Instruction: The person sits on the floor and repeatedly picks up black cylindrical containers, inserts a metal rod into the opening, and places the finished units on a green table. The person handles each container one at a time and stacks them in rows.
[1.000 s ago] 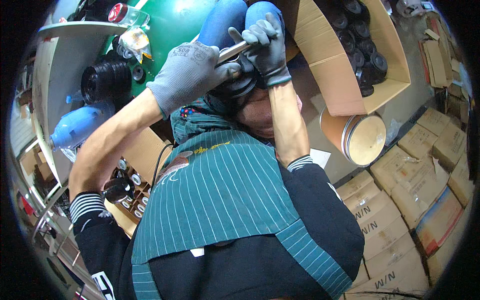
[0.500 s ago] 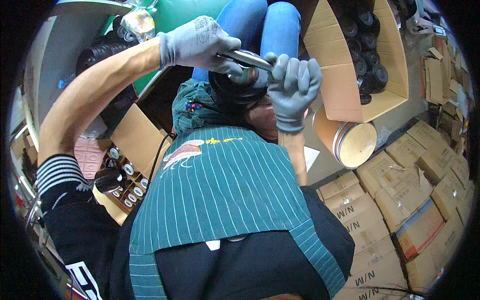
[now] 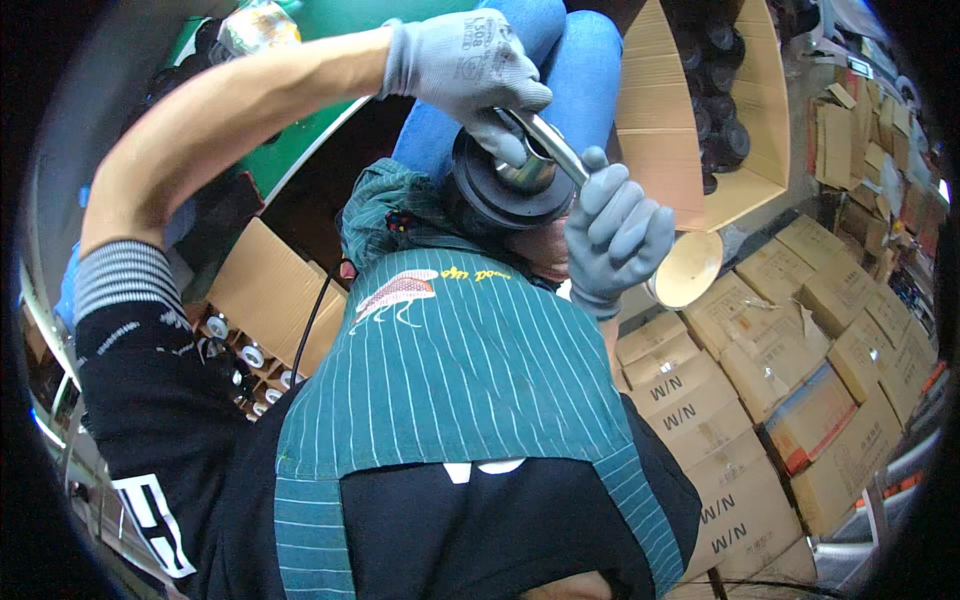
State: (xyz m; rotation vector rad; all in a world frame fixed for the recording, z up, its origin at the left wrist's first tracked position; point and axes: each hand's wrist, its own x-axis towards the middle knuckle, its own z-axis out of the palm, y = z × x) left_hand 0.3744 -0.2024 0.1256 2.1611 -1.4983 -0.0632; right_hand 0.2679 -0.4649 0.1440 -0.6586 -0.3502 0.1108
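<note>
Both hands wear grey gloves. My left hand is closed round the upper end of a shiny curved metal bar. At the bar's lower right end, my right hand has its fingers curled, the bar's tip running in against them. Just under the bar a metal collar rises from a round black base, which rests against my lap between blue-jeaned legs. The hands partly hide how bar and collar meet. A green striped apron covers my front.
An open carton with several black round parts stands at the upper right, near a round drum. Flat cartons lie at the right. Another box with white-ringed parts is at the left, below a green surface.
The bar has swung to a steeper slant, its right end lower. My right hand has moved down and right, my left hand rightward. More of the black base and collar shows.
</note>
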